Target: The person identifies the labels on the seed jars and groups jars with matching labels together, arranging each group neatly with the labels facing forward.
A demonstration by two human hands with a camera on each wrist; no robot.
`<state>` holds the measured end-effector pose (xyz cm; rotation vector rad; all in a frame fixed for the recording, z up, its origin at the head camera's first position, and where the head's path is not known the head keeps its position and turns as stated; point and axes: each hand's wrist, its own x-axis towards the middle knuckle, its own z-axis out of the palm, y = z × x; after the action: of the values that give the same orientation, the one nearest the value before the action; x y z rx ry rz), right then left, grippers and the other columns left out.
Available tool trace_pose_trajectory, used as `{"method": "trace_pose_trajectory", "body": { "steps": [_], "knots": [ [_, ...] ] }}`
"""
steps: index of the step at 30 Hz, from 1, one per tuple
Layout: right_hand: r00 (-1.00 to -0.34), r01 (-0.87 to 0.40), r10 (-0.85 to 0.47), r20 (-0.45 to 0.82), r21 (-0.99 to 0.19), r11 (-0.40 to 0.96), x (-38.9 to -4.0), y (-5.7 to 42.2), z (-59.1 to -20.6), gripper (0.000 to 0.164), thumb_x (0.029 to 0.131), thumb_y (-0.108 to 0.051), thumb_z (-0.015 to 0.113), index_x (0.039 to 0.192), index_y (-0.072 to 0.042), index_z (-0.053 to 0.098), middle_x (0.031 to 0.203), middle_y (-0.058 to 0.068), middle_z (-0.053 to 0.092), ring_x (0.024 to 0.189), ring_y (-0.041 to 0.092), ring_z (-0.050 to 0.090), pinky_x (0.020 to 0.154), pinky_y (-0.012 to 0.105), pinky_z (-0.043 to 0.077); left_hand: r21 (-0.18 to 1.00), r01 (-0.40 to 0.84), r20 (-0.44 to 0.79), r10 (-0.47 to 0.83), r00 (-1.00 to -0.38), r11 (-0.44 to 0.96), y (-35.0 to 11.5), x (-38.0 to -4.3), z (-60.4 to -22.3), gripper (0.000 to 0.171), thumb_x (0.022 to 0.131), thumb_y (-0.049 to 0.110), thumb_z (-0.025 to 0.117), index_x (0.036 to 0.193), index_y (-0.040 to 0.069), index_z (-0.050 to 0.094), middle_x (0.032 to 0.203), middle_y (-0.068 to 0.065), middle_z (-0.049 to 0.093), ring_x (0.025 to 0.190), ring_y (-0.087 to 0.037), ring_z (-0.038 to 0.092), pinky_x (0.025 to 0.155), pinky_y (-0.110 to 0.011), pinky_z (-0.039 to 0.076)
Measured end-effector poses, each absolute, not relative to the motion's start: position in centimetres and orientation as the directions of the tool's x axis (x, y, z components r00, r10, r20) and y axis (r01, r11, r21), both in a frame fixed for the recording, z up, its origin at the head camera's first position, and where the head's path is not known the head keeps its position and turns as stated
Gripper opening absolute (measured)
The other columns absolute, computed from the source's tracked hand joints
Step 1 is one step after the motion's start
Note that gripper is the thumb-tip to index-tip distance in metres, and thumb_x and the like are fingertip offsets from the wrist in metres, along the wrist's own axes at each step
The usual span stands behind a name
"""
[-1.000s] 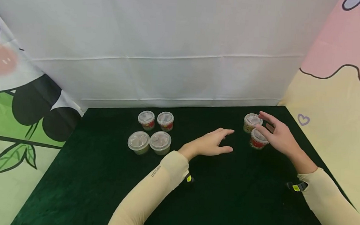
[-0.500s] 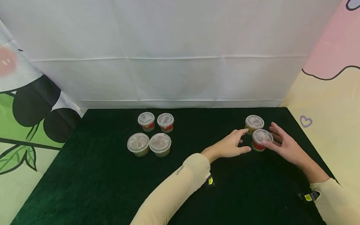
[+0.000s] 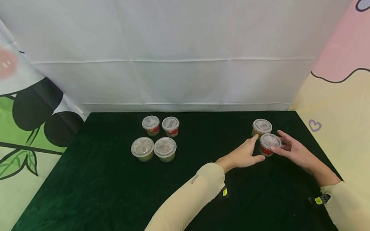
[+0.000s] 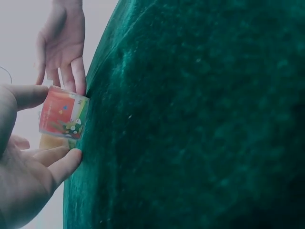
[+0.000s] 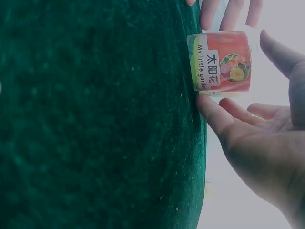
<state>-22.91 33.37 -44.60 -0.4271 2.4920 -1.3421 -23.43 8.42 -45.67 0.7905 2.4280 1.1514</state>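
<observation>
A small lidded plastic cup with a red label stands upright at the right of the table, between my two hands. To its left is my left hand, its fingers extended and its thumb pointing at the cup. My right hand is on the other side, fingers reaching along the cup and thumb at its front. In the right wrist view the label reads "My little garden", and the fingers lie fairly straight close to it. Whether they touch is unclear. Just behind stands another lidded cup with a yellowish label.
Farther left, two red-labelled cups stand behind two wider lidded tubs. Dark green cloth covers the table. A white sheet hangs behind, with printed cloths on both sides.
My left hand has moved right, up close to the red-labelled cup. The right hand has shifted slightly right and down, from over the cups to the near cup's right side.
</observation>
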Motion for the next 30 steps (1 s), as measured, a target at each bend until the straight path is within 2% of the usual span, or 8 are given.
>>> {"method": "trace_pose_trajectory", "body": {
  "steps": [5,9,11,13,24,30],
  "knots": [
    [-0.912,-0.115,-0.389,-0.129,-0.831,0.545,-23.02,33.60,-44.81,0.080,0.106,-0.030,0.056,0.160,0.003,0.007,0.152,0.036,0.032,0.135,0.055,0.038,0.104,0.064,0.039,0.782,0.340,-0.076,0.622,-0.779,0.522,8.62,-23.10,-45.84,0.083,0.103,0.038,0.060,0.164,0.012,0.010,0.167,-0.007,0.021,0.148,-0.015,0.028,0.118,-0.031,0.028],
    [-0.909,-0.085,-0.387,-0.152,-0.843,0.531,-22.91,33.74,-44.83,0.079,0.106,-0.032,0.055,0.160,0.003,0.008,0.151,0.034,0.034,0.135,0.052,0.041,0.100,0.041,0.051,0.785,0.339,-0.076,0.623,-0.778,0.518,8.82,-22.95,-45.92,0.083,0.103,0.037,0.060,0.164,0.012,0.010,0.166,-0.006,0.022,0.147,-0.013,0.030,0.117,-0.030,0.029],
    [-0.908,-0.071,-0.389,-0.158,-0.854,0.515,-22.87,33.75,-44.78,0.078,0.106,-0.031,0.055,0.160,0.003,0.010,0.151,0.033,0.034,0.134,0.052,0.042,0.095,0.029,0.053,0.790,0.341,-0.068,0.627,-0.776,0.509,8.92,-22.91,-45.93,0.082,0.103,0.036,0.060,0.164,0.012,0.010,0.166,-0.005,0.022,0.147,-0.013,0.031,0.117,-0.029,0.029],
    [-0.906,-0.055,-0.389,-0.167,-0.864,0.501,-22.83,33.72,-44.72,0.077,0.106,-0.032,0.055,0.160,0.004,0.012,0.151,0.033,0.035,0.134,0.052,0.042,0.092,0.022,0.052,0.800,0.339,-0.061,0.629,-0.775,0.495,9.00,-22.88,-45.89,0.082,0.103,0.035,0.060,0.164,0.012,0.010,0.165,-0.005,0.022,0.146,-0.013,0.032,0.116,-0.028,0.030],
    [-0.905,-0.005,-0.375,-0.200,-0.878,0.479,-22.86,33.61,-44.80,0.077,0.106,-0.035,0.056,0.159,0.004,0.016,0.152,0.033,0.034,0.135,0.051,0.041,0.091,0.017,0.050,0.819,0.329,-0.054,0.635,-0.771,0.470,9.13,-22.60,-45.84,0.083,0.103,0.032,0.061,0.164,0.012,0.008,0.163,-0.006,0.027,0.139,-0.013,0.042,0.110,-0.025,0.038],
    [-0.905,0.002,-0.376,-0.201,-0.884,0.468,-22.77,33.57,-44.75,0.077,0.106,-0.034,0.056,0.159,0.004,0.015,0.152,0.033,0.034,0.136,0.052,0.040,0.092,0.017,0.050,0.820,0.322,-0.061,0.631,-0.773,0.473,9.22,-22.58,-45.90,0.083,0.103,0.032,0.061,0.164,0.014,0.008,0.163,-0.005,0.027,0.138,-0.012,0.042,0.109,-0.023,0.039]
  ]
}}
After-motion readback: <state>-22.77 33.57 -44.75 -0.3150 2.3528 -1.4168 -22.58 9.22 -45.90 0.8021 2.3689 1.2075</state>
